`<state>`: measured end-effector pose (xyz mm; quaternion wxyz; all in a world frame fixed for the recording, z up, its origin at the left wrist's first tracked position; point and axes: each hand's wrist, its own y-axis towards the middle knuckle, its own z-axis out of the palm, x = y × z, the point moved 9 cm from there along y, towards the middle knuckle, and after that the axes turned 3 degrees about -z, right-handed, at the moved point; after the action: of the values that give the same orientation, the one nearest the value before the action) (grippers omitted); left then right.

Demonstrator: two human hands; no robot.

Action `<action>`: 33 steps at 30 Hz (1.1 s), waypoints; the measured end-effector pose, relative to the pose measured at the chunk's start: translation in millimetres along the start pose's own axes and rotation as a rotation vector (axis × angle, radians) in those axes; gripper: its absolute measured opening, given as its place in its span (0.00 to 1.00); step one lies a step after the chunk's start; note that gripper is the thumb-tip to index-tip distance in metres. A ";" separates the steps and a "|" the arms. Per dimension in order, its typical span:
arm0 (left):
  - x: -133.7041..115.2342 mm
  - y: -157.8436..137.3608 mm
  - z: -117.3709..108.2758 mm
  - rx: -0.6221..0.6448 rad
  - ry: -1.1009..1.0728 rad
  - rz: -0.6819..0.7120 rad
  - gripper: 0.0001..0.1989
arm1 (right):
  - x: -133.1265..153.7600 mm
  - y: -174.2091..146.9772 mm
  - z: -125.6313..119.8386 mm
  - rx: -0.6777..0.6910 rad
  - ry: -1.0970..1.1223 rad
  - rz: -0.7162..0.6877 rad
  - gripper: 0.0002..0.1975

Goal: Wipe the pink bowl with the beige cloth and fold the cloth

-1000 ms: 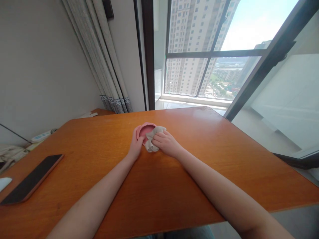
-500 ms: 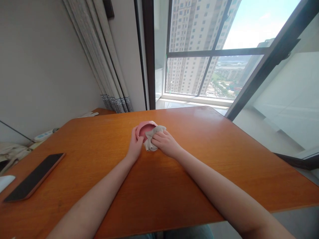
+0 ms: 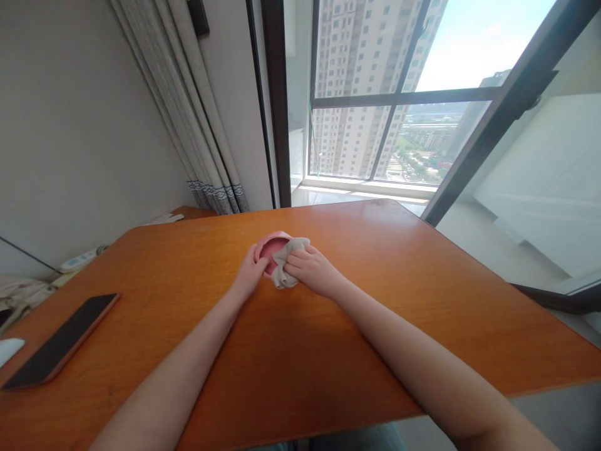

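Note:
A pink bowl [image 3: 270, 248] is held tilted over the middle of the table, its hollow side turned partly towards me. My left hand [image 3: 250, 269] grips its left rim, thumb at the near edge and fingers behind. Bunched in my right hand [image 3: 310, 268] is a light grey cloth [image 3: 282, 275], pressed against the bowl's right side. The cloth covers that part of the rim and some of the inside. My right fingertips are partly sunk in its folds.
The brown wooden table [image 3: 375, 300] spans the view. A long dark flat object [image 3: 61, 341] with a reddish edge lies at the left, near a white item [image 3: 9, 349]. A curtain [image 3: 206, 138] and large window [image 3: 399, 100] stand beyond.
The bowl has tipped so that more of its inside faces me. My left hand has shifted slightly left and down with it; the right hand keeps the cloth against the bowl.

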<state>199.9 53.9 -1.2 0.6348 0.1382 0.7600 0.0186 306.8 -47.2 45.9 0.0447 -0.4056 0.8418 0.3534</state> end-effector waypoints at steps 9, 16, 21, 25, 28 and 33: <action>17.5 -31.3 33.2 -0.150 -0.458 -0.111 0.25 | 1.8 0.9 -1.4 -0.061 -0.018 0.093 0.10; -11.1 -12.8 5.5 -0.083 -0.080 0.141 0.21 | -5.9 -2.1 2.6 0.031 0.027 0.032 0.12; 10.8 -24.4 7.6 -0.241 -0.212 0.019 0.31 | 2.5 -2.2 7.8 0.015 -0.026 0.083 0.10; 4.3 -17.8 12.5 -0.134 -0.207 0.054 0.23 | 3.2 -1.6 6.8 0.005 0.032 0.065 0.10; -6.8 -10.0 3.3 -0.083 -0.076 0.105 0.24 | -1.2 -2.9 11.7 0.060 0.074 0.028 0.09; -2.5 -19.7 3.1 -0.162 -0.092 0.081 0.34 | -5.1 -7.0 18.3 0.056 0.038 0.094 0.09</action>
<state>199.6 33.9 -3.5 0.6769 0.1179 0.7198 0.0994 311.4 -35.2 30.1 0.0232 -0.3708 0.8701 0.3239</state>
